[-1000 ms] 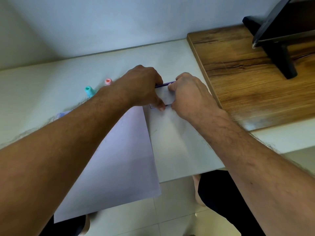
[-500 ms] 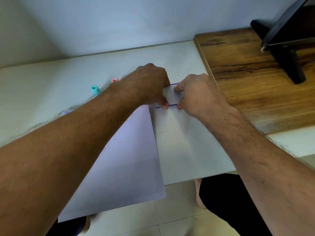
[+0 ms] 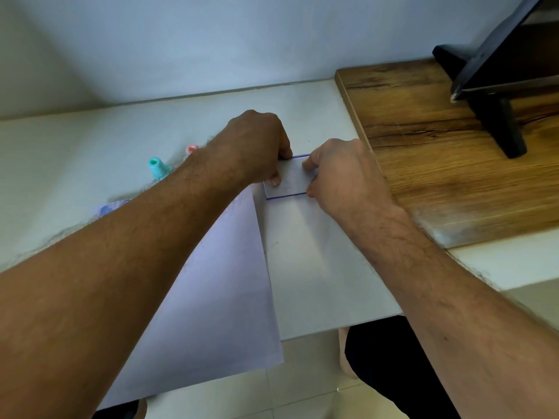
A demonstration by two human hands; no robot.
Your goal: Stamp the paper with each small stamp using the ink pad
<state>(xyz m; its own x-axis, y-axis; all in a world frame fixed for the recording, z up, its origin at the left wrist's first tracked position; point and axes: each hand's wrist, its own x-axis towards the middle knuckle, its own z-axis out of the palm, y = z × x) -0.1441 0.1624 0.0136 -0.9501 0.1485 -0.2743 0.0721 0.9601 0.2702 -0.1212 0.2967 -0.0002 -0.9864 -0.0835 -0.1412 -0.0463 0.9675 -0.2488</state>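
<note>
Both hands are gripping the ink pad (image 3: 289,179), a flat clear case with a purple edge, lying on the white table (image 3: 305,267). The left hand (image 3: 251,146) is pinching the case's left side, thumb on the lid and fingers curled over the far edge. The right hand (image 3: 341,173) is pinching the right side, one fingertip at the far corner and another at the near corner. The lid is appearing shut or nearly so; whether it is lifting cannot be told.

The paper (image 3: 217,297) is lying just left of the case, its near end hanging past the table edge. A teal stamp (image 3: 158,167) and a pink stamp (image 3: 191,149) are standing beyond the left forearm, well apart from the pad. A purple thing (image 3: 112,207) is showing partly at the forearm's edge; what it is cannot be told.

No label or writing is readable anywhere.

Against the frame half a second ago, the right fingers are sitting further apart along the case's right edge, and more of the lid is showing between the hands.
</note>
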